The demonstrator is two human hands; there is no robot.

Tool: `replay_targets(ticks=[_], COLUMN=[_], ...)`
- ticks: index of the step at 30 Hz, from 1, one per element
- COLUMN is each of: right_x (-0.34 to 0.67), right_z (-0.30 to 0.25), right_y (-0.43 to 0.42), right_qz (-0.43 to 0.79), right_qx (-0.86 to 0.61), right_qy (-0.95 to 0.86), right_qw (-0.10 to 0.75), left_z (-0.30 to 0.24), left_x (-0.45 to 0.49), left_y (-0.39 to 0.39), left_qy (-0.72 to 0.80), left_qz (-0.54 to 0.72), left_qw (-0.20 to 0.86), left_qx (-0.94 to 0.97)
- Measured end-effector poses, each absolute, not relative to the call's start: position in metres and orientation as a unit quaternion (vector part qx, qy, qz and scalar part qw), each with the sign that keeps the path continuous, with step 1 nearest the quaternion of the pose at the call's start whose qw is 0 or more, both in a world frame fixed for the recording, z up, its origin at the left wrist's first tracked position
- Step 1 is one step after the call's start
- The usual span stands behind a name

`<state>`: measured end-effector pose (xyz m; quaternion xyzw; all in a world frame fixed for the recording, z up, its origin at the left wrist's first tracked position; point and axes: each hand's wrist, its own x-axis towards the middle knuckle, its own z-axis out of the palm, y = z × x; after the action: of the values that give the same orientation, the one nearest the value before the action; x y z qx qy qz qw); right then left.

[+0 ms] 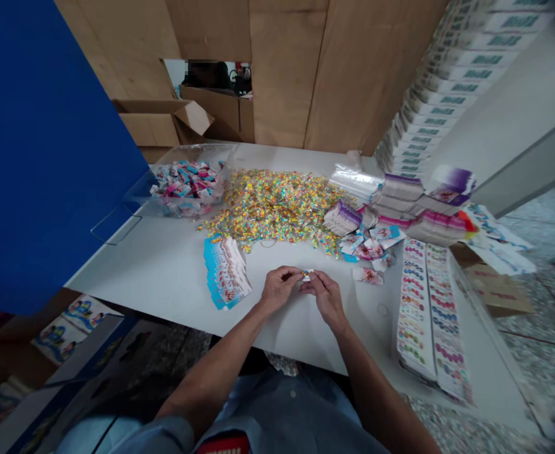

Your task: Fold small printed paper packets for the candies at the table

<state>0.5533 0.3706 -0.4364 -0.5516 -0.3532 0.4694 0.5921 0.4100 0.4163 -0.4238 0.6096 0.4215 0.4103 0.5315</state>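
Head view, near to far: the left hand [277, 289] and right hand [322, 294] hold a tiny white-and-orange printed piece [307, 275] in a narrow fingertip pinch, steady from both sides, just above the white table [154, 271]. Its long axis seems to run crosswise. Beyond lie fanned blue-edged paper cards [225, 272] and a heap of small multicoloured pieces [272, 208].

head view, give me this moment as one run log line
left hand: pinching small printed piece | right hand: pinching small printed piece | nearby: fanned blue-edged cards | beyond: heap of multicoloured pieces
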Motion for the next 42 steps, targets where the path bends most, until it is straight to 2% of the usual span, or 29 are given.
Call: replay_targets(ticks=[6, 11, 17, 23, 28, 32, 38, 42], right_x=[0.552, 0.552, 0.562, 0.569, 0.572, 0.577, 0.576, 0.587], right_z=[-0.449, -0.464, -0.448, -0.433, -0.439, -0.439, -0.434, -0.418], right_y=[0.354, 0.352, 0.347, 0.313, 0.288, 0.29, 0.288, 0.291], right_qz=[0.433, 0.438, 0.39, 0.375, 0.4, 0.421, 0.44, 0.412], right_qx=[-0.577, -0.583, -0.617, -0.606, -0.592, -0.569, -0.552, -0.54], right_qy=[-0.412, -0.387, -0.378, -0.453, -0.427, -0.426, -0.395, -0.286], right_qw=[0.557, 0.564, 0.57, 0.536, 0.554, 0.564, 0.589, 0.675], left_z=[-0.432, -0.435, -0.411, -0.377, -0.376, -0.387, -0.395, -0.383], left_x=[0.412, 0.399, 0.388, 0.499, 0.587, 0.615, 0.585, 0.505], left_y=[0.402, 0.393, 0.422, 0.486, 0.505, 0.513, 0.513, 0.5], left_qy=[0.441, 0.407, 0.473, 0.392, 0.453, 0.514, 0.432, 0.309], left_qz=[0.391, 0.354, 0.366, 0.253, 0.133, 0.099, 0.188, 0.21], left_qw=[0.487, 0.467, 0.364, 0.288, 0.197, 0.199, 0.191, 0.201], left_qx=[0.644, 0.701, 0.714, 0.836, 0.859, 0.828, 0.861, 0.906])
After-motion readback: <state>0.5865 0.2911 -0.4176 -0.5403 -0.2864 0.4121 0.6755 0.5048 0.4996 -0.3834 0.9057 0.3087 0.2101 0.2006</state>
